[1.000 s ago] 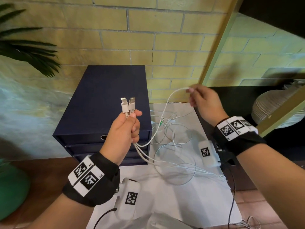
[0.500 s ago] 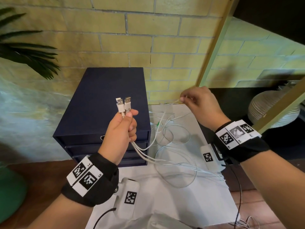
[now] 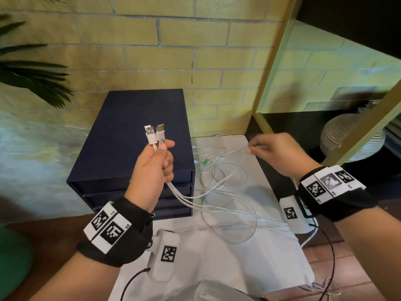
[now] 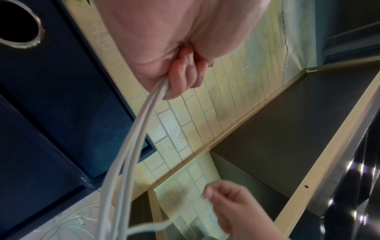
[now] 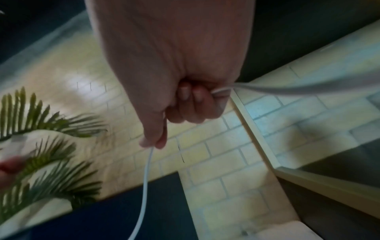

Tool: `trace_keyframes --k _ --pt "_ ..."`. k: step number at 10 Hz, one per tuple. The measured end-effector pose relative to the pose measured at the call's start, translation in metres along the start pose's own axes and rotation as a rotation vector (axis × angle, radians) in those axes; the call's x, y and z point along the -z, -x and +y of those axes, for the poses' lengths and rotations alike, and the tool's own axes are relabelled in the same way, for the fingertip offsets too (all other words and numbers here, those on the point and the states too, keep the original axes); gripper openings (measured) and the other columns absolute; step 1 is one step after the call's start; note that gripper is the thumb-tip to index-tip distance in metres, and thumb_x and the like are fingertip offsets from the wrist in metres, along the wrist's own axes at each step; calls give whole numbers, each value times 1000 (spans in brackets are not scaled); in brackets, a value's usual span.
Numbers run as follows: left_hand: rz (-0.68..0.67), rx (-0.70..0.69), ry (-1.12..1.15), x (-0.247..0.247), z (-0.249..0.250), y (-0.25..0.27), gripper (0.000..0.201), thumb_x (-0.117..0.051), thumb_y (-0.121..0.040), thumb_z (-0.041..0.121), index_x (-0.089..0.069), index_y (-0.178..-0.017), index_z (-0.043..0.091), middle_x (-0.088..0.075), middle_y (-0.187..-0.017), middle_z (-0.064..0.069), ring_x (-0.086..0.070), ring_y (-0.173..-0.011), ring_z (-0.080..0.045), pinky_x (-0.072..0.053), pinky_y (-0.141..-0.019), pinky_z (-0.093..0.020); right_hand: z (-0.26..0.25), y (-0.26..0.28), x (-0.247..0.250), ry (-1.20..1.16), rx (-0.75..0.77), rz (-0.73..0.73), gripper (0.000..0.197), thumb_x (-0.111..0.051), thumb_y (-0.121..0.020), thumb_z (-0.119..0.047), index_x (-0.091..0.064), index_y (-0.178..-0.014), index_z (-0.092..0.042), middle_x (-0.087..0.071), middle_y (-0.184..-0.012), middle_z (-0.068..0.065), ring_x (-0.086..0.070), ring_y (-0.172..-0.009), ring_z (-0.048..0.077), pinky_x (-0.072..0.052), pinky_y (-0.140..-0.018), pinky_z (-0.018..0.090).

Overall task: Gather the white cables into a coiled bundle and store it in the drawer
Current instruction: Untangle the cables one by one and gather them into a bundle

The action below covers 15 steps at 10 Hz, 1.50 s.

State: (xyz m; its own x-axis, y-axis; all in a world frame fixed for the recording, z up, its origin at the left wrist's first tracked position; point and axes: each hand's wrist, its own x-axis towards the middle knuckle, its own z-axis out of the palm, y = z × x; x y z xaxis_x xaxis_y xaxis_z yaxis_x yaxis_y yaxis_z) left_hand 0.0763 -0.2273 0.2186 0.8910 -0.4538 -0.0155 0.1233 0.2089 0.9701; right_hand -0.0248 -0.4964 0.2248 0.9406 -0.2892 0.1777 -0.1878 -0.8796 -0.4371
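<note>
My left hand grips several white cables just below their USB plugs, which stick up out of the fist. The cables trail down to loose loops on the white cloth. In the left wrist view the strands leave my curled fingers. My right hand is raised to the right and pinches one white cable between thumb and forefinger. The dark blue drawer unit stands behind my left hand, its drawers closed.
A yellow brick wall rises behind. A wooden shelf frame with a ribbed vase stands at the right. Palm leaves hang at the left. A green object sits at the lower left. Black wires trail from the wrist cameras.
My right hand has moved down and to the right, drawing its cable out sideways. The left hand has kept its grip on the plugs and stayed about where it was.
</note>
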Motion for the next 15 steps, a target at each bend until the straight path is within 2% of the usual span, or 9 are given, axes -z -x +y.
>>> trace_keyframes --k 2,3,4,7,8,9,10,13,15 --pt "31 -33 16 10 7 -4 21 -35 -102 19 -55 -97 19 -35 -55 11 -25 -46 -5 -22 -42 -19 44 31 -51 250 -212 -527 24 -44 -97 -28 -67 -102 -24 -68 -108 -3 -62 -98 19 -46 -90 29" --pt "43 -30 36 14 9 -5 21 -34 -102 18 -54 -96 19 -35 -54 11 -24 -45 -4 -22 -41 -18 63 47 -72 235 -291 -608 26 -43 -98 -24 -68 -103 -23 -67 -108 -6 -62 -100 17 -45 -92 27" --pt "36 -21 35 15 8 -4 21 -34 -102 18 -54 -97 19 -34 -55 10 -24 -45 -4 -22 -41 -18 62 55 -80 69 -425 -600 26 -39 -99 -21 -65 -96 -19 -60 -85 -3 -57 -75 15 -45 -73 21" --pt "31 -11 19 17 7 -2 21 -34 -102 18 -54 -97 18 -35 -54 10 -24 -45 -4 -22 -41 -18 56 50 -80 556 -547 -654 71 -28 -85 -73 -70 -69 -18 -67 -75 -3 -62 -71 14 -48 -76 29" --pt "24 -11 15 15 7 -3 20 -34 -102 18 -54 -97 18 -35 -55 10 -24 -45 -4 -22 -41 -18 56 48 -74 761 -468 -608 69 -21 -89 -69 -67 -88 -17 -66 -90 -1 -60 -89 18 -45 -83 31" --pt "16 -13 17 15 7 -5 20 -34 -102 19 -54 -97 19 -35 -55 10 -24 -46 -4 -22 -41 -18 58 49 -74 867 -462 -582 44 -31 -96 -42 -57 -124 -20 -56 -126 2 -48 -117 23 -39 -93 35" --pt "-1 -3 16 14 5 -4 20 -34 -102 19 -54 -97 18 -35 -55 10 -24 -45 -4 -22 -41 -18 59 57 -87 918 -401 -605 37 -41 -95 -38 -57 -124 -21 -54 -126 3 -46 -118 25 -38 -96 37" --pt "-12 32 -27 12 -7 0 21 -35 -102 20 -55 -96 17 -35 -56 9 -25 -46 -5 -22 -43 -19 64 71 -122 455 -381 -733 39 -38 -97 -41 -45 -132 -25 -40 -133 8 -40 -125 30 -40 -103 44" --pt "-20 75 -56 6 -17 5 23 -33 -102 18 -55 -95 16 -36 -53 11 -24 -45 -4 -19 -44 -20 56 42 -132 282 -338 -639 42 -46 -94 -41 -47 -131 -23 -43 -134 8 -43 -124 29 -39 -103 42"
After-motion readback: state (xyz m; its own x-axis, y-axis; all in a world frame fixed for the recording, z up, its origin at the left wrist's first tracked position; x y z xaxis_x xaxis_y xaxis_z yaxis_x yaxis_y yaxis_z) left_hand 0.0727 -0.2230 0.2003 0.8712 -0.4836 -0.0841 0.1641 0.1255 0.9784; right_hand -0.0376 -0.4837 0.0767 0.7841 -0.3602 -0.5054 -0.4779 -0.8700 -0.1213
